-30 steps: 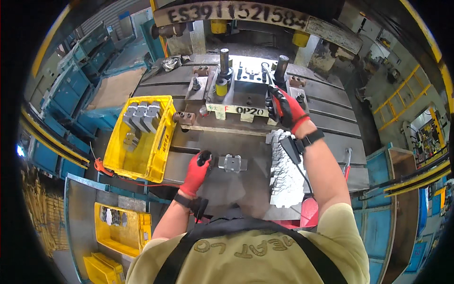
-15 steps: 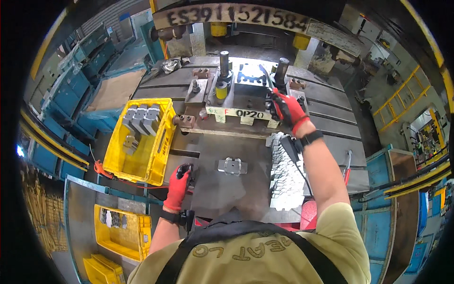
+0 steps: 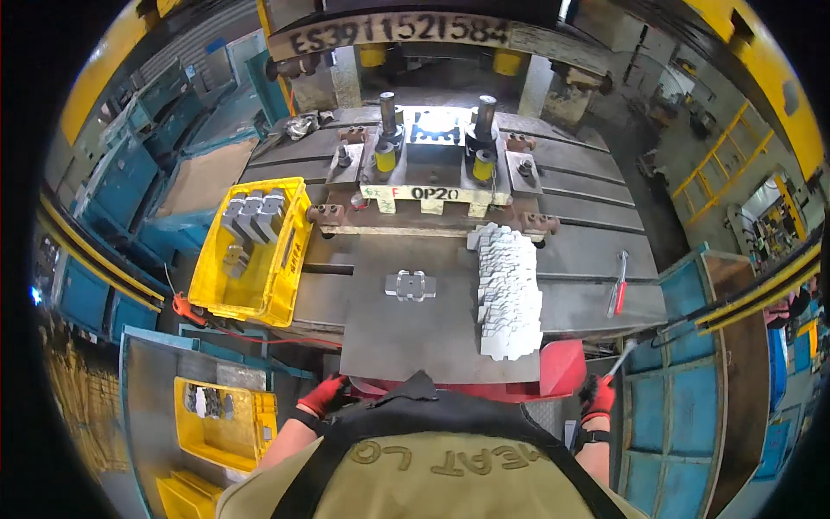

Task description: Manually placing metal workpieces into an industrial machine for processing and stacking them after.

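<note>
My right hand (image 3: 597,398), in a red glove with dark fingers, is closed around a slim metal tool (image 3: 622,356) at the table's near right edge. The tool's pale end points up and away from me. My left hand (image 3: 322,396), gloved alike, hangs by the near left corner of the grey plate (image 3: 406,342); its dark fingers blur into the shadow. On that plate lies a small shaped metal part (image 3: 411,285). To its right runs an overlapping row of flat, notched metal pieces (image 3: 508,294). Beyond stands the press die (image 3: 437,164), with a bright cut-out plate (image 3: 435,130) at its back.
A yellow crate (image 3: 251,298) holding metal parts stands left of the plate. Another tool with red handles (image 3: 618,294) rests on the press bed at right. Lower left is a second yellow crate (image 3: 220,450). The press ram (image 3: 398,30) hangs above the die.
My right hand has drawn back from the die to the table's near right edge, tool still in hand. My left hand has dropped back from beside the yellow crate. The view has shifted.
</note>
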Available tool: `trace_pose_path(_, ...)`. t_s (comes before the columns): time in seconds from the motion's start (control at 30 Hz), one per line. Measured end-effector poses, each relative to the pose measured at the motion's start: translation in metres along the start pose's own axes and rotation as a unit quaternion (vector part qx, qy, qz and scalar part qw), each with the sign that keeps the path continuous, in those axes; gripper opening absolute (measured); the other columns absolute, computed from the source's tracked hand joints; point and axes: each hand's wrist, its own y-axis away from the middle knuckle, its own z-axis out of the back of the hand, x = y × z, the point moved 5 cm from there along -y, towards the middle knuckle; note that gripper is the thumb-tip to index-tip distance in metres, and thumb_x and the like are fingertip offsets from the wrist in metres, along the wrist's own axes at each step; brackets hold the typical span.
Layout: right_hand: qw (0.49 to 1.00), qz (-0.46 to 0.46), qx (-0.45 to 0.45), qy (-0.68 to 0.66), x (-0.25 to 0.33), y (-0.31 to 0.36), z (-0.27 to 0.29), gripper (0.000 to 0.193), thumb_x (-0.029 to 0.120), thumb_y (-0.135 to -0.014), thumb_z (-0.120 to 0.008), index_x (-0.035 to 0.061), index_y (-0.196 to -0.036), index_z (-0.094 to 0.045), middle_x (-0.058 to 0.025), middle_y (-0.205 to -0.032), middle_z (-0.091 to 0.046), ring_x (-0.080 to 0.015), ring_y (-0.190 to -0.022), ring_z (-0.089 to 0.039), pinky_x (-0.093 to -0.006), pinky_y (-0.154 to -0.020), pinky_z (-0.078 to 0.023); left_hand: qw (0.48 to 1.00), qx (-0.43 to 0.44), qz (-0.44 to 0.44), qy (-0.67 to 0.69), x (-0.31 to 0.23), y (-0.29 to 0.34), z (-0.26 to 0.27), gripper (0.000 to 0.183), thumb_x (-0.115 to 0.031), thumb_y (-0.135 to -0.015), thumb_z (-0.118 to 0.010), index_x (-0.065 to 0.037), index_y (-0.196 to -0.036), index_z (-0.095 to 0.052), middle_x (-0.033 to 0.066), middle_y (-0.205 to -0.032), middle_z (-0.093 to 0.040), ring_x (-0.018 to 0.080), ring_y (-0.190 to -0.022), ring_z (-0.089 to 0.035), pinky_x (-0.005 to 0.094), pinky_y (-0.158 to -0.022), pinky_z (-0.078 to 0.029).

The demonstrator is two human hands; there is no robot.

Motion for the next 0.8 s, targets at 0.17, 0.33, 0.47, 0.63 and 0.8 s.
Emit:
trace_pose_path(0.17, 0.977, 0.089, 0.148, 0.126, -0.082, -0.033, -0.003, 0.019, 0.021, -0.072, -0.049, 0.0098, -0.087, -0.043, -0.0043, -0.060, -0.048, -0.0152, -0.043, -0.044, -0.0267, -0.036, -0.034, 0.993, 0.081, -0.042, 0.080, 0.012, -0.021, -0.033, 0.032, -0.018, -0.071, -0.052, -0.005, -0.098, -0.041, 0.0076, -0.094, -0.048, 0.0189, -0.084, -0.046, 0.0276, -0.068, -0.040)
trace_pose_path(0.33, 0.986, -0.039, 0.018, 0.163, -0.071, -0.006, -0.027, 0.034, 0.030, -0.075, -0.042, 0.0105, -0.103, -0.038, -0.0053, -0.088, -0.050, -0.0195, -0.076, -0.048, -0.0374, -0.056, -0.040, 0.993, 0.026, -0.085, 0.075, 0.031, -0.034, -0.025, 0.036, -0.018, -0.070, -0.054, -0.007, -0.101, -0.038, 0.0077, -0.098, -0.045, 0.0197, -0.088, -0.045, 0.0294, -0.070, -0.040)
trace_pose_path(0.47, 0.987, -0.047, 0.053, 0.142, -0.090, -0.033, -0.020, 0.038, 0.031, -0.074, -0.042, 0.0126, -0.106, -0.037, -0.0042, -0.098, -0.047, -0.0216, -0.088, -0.044, -0.0426, -0.068, -0.035, 0.990, -0.011, -0.134, 0.037, 0.047, -0.050, -0.019, 0.040, -0.019, -0.069, -0.055, -0.008, -0.103, -0.036, 0.0078, -0.101, -0.043, 0.0204, -0.091, -0.044, 0.0308, -0.071, -0.040)
trace_pose_path(0.63, 0.995, -0.083, 0.020, 0.046, -0.105, -0.049, -0.015, 0.041, 0.030, -0.069, -0.046, 0.0158, -0.107, -0.036, -0.0045, -0.099, -0.047, -0.0234, -0.088, -0.045, -0.0436, -0.070, -0.033, 0.987, -0.042, -0.041, 0.147, 0.051, -0.053, -0.019, 0.046, -0.017, -0.069, -0.055, -0.011, -0.107, -0.031, 0.0070, -0.104, -0.041, 0.0201, -0.094, -0.042, 0.0327, -0.074, -0.039)
trace_pose_path(0.8, 0.995, -0.054, -0.026, 0.077, -0.115, -0.067, -0.018, 0.045, 0.031, -0.066, -0.052, 0.0178, -0.106, -0.037, -0.0050, -0.096, -0.049, -0.0243, -0.086, -0.047, -0.0442, -0.068, -0.035, 0.983, -0.023, -0.050, 0.174, 0.065, -0.053, -0.004, 0.044, -0.013, -0.072, -0.051, -0.011, -0.109, -0.028, 0.0069, -0.104, -0.042, 0.0177, -0.093, -0.044, 0.0303, -0.074, -0.040)
